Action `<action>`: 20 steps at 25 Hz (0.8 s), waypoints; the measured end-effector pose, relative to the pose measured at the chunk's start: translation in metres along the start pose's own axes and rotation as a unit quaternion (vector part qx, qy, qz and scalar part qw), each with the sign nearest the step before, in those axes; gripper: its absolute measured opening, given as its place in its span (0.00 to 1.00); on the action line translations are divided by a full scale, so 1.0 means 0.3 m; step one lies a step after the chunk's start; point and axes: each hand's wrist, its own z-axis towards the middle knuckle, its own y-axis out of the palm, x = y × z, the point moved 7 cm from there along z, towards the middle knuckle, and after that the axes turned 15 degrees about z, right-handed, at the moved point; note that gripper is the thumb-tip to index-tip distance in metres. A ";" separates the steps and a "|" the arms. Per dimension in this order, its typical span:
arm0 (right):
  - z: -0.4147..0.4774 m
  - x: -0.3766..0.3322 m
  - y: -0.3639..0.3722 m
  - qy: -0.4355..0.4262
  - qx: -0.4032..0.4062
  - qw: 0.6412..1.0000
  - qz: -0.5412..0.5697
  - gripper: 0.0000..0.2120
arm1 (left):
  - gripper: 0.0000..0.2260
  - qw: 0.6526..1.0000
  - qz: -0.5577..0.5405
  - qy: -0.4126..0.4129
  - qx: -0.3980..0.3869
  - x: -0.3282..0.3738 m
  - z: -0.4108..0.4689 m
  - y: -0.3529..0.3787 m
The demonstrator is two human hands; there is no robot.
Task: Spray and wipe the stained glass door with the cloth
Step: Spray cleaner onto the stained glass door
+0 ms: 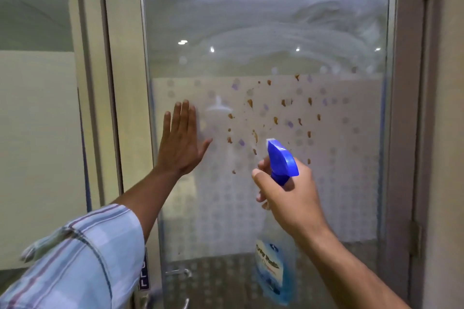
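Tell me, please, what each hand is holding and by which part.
The right hand holds the spray bottle by its neck, below the blue trigger head. The left hand holds nothing, flat against the glass door.

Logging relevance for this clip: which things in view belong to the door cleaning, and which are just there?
Belongs to the job:
- glass door
- brown stains
- spray bottle, gripped in the right hand
- left hand, flat on the glass

Just there:
- door handle
- door frame
- hinge

No cloth is in view.

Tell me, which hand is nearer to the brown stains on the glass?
Right. The right hand holds the spray bottle just below the brown stains, nozzle among them. The left hand lies flat on the glass door, left of the stains.
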 end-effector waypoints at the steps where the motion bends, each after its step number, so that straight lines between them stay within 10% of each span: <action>1: 0.015 -0.018 0.008 -0.005 -0.001 1.000 0.001 0.05 | 0.44 1.000 -0.009 -0.001 0.002 0.003 0.005 0.027; 20: 0.120 -0.181 -0.089 -0.078 0.044 0.994 -0.067 0.14 | 0.43 0.998 0.006 -0.013 0.066 -0.001 0.010 0.129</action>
